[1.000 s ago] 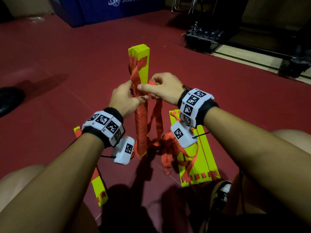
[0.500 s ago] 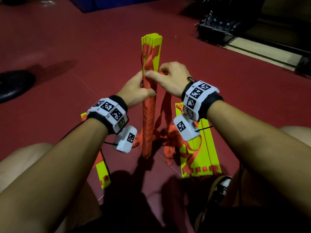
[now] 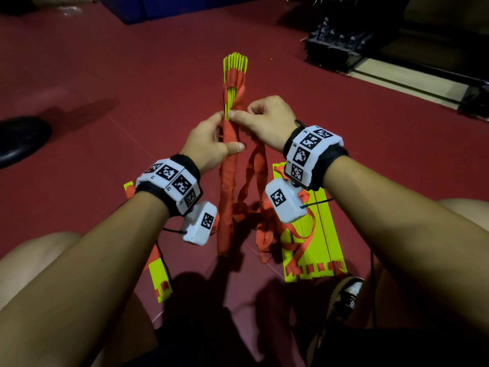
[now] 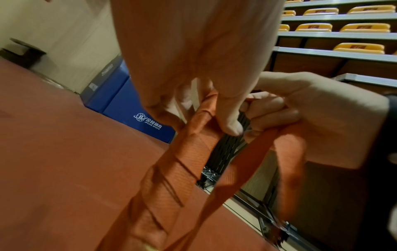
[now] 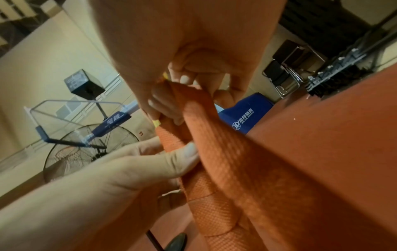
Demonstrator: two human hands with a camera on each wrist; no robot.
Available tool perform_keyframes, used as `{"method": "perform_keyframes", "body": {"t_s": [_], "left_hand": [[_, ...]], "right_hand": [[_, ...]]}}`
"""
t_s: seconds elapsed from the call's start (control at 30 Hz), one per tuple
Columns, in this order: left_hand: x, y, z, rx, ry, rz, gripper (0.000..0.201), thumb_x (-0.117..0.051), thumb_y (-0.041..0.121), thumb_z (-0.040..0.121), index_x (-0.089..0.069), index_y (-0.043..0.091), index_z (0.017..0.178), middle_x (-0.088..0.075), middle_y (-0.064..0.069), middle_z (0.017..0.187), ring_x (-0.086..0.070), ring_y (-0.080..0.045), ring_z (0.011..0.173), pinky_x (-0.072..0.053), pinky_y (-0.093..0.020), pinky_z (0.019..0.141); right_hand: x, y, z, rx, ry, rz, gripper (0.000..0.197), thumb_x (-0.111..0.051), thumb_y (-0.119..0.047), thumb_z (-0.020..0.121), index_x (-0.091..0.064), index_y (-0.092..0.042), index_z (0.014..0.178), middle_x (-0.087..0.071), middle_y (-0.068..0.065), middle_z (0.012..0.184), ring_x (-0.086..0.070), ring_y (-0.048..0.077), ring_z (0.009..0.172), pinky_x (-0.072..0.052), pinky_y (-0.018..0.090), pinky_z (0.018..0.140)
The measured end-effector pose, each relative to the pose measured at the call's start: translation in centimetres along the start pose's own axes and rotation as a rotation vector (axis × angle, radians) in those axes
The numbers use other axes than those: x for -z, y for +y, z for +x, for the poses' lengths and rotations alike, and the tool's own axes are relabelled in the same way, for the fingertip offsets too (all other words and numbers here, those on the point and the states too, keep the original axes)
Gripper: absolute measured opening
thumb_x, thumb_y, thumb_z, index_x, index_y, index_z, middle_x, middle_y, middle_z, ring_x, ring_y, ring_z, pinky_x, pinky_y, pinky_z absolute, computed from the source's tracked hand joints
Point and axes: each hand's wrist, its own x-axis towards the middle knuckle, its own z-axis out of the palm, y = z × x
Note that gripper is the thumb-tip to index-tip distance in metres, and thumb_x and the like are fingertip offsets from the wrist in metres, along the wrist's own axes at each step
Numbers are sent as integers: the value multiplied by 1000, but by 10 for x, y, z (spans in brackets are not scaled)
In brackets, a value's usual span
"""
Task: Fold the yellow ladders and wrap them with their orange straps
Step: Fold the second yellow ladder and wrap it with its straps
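A folded yellow ladder bundle (image 3: 235,65) stands upright on the red floor, its lower part wound in orange strap (image 3: 228,181). My left hand (image 3: 211,149) grips the wrapped bundle at mid-height, thumb across the front. My right hand (image 3: 260,120) pinches the loose orange strap (image 3: 258,165) against the bundle just above the wound part. The strap's free length hangs down to a heap on the floor. In the left wrist view the wound strap (image 4: 171,173) runs diagonally under both hands. The right wrist view shows the loose strap (image 5: 225,152) close up.
A second folded yellow ladder (image 3: 315,245) with orange strap lies flat on the floor at the right. A third yellow piece (image 3: 158,276) lies at the left under my forearm. A black shoe (image 3: 21,139) sits far left; a black rack (image 3: 336,46) stands at the back right.
The bundle has turned, so its top now shows the rung edges fanned out. My right hand has carried the strap round the bundle. The view has shifted slightly.
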Motion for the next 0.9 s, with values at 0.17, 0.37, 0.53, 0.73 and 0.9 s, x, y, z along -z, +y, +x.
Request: {"method": "perform_keyframes", "body": {"t_s": [0.17, 0.37, 0.53, 0.73, 0.9], "left_hand": [[2, -5, 0, -9, 20, 36, 73, -90, 49, 53, -62, 36, 119, -76, -5, 108, -74, -30, 102, -56, -53, 97], [5, 0, -1, -54, 88, 147, 63, -84, 52, 54, -64, 30, 110, -77, 7, 97, -74, -14, 94, -59, -43, 90], [6, -3, 1, -28, 85, 151, 72, -86, 51, 54, -60, 38, 120, -77, 9, 104, -73, -15, 100, -58, -47, 93], [4, -4, 8, 21, 83, 146, 63, -85, 47, 57, -61, 35, 113, -75, 4, 103, -72, -24, 101, -57, -51, 93], [7, -15, 16, 85, 39, 74, 60, -80, 39, 49, -63, 25, 105, -75, -9, 107, -71, -33, 104, -55, -59, 96]], "right_hand": [[0, 4, -2, -28, -28, 93, 58, -70, -65, 67, -46, -15, 53, -55, 10, 53, -47, 23, 50, -44, 45, 55], [0, 1, -2, 0, -36, 40, 55, -73, -60, 77, -48, -14, 58, -49, 7, 56, -43, 22, 53, -37, 37, 55], [0, -4, -3, 62, -17, -69, 51, -71, -58, 80, -62, -9, 71, -55, 5, 56, -49, 18, 51, -37, 32, 51], [-2, -5, -4, 110, 2, -176, 42, -66, -53, 86, -67, -12, 77, -51, -1, 59, -46, 14, 56, -31, 27, 52], [-4, 6, -2, 72, -6, -158, 39, -65, -51, 87, -64, -14, 75, -69, 6, 71, -62, 25, 70, -46, 35, 64]]}}
